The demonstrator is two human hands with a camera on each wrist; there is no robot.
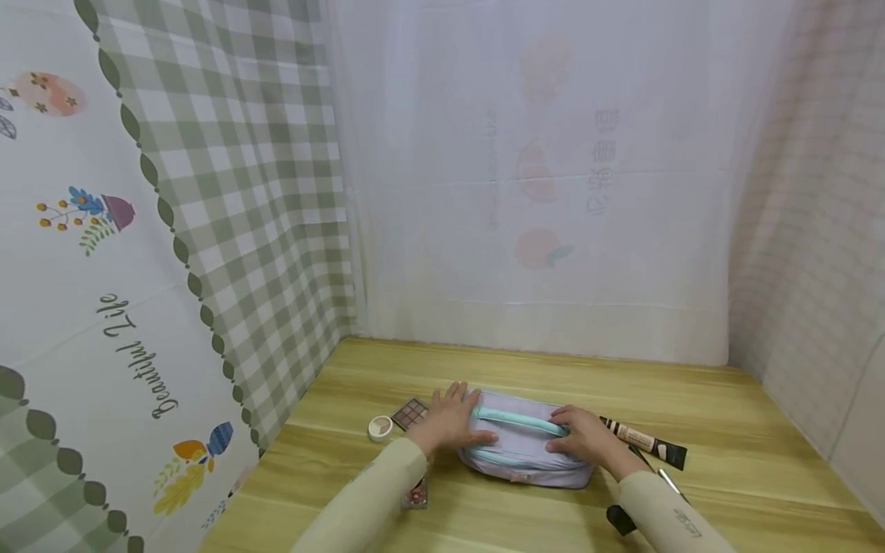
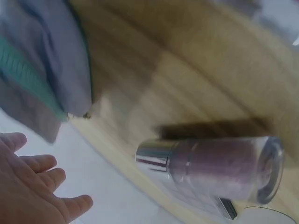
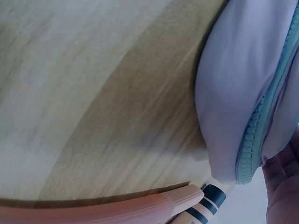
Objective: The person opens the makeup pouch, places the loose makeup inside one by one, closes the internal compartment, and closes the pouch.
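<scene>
A lilac zippered cosmetic bag (image 1: 515, 443) with a mint-green handle (image 1: 508, 419) and trim sits on the table. My left hand (image 1: 452, 418) rests on its left end, fingers spread and thumb over the top. At the right end, my right hand (image 1: 588, 438) lies on the top with its fingertips by the handle's end. The left wrist view shows the left hand (image 2: 32, 191) with relaxed fingers beside the bag (image 2: 65, 56). In the right wrist view the bag (image 3: 233, 93) hides much of the right hand (image 3: 282, 191).
Left of the bag lie an eyeshadow palette (image 1: 409, 412), a round compact (image 1: 380, 428), a patterned case (image 1: 416, 497) and a bottle with a shiny cap (image 2: 212, 161). To the right are a beige-and-black tube (image 1: 646, 442), a thin brush-like stick (image 1: 671, 484) and a dark object (image 1: 621, 519).
</scene>
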